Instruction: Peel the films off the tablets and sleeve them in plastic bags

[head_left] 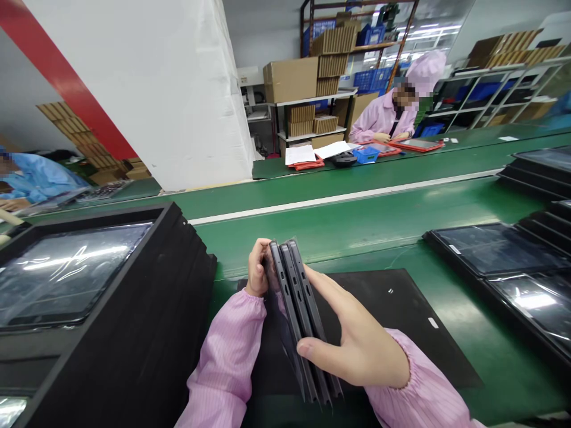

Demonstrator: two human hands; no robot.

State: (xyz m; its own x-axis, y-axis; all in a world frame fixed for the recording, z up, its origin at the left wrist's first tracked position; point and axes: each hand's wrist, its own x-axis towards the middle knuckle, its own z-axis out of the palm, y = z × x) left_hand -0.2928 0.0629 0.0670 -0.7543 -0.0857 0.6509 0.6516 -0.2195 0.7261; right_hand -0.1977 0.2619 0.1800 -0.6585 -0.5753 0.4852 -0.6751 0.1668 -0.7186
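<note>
Three dark tablets point(298, 309) stand on edge, pressed together face to face, with small ports showing along their narrow sides. They tilt slightly and sit above a black mat point(379, 303). At the upper left of the stack, my left hand point(257, 267) curls round the outer tablet, whose face looks covered with clear film. My right hand point(352, 339) lies against the right side of the stack, its thumb across the narrow edges and its fingers along the outermost tablet. Most fingertips of both hands are hidden behind the tablets.
A tall stack of black trays point(147, 333) with screens rises at the left. More black trays point(486, 276) with screens lie at the right. Across the green bench point(330, 223), a co-worker in pink point(379, 116) sits near red trays; another in blue point(42, 175) is far left.
</note>
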